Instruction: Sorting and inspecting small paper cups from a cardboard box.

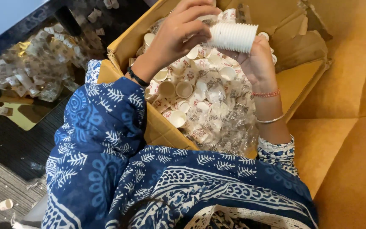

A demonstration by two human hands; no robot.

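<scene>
Nested white ribbed paper cups [233, 37], stacked into a short column, are gripped above the open brown cardboard box [126, 42] by both hands: the right hand [257, 59] is clasped beneath, the left hand [178, 32] pinched at the open end. Loose small paper cups [183, 90] lie below among clear wrappers; stacking appears underway.

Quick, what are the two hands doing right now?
Left hand: fingers closed on the near end of the stack of white paper cups.
Right hand: cupped under the same stack, holding it above the cardboard box.
</scene>
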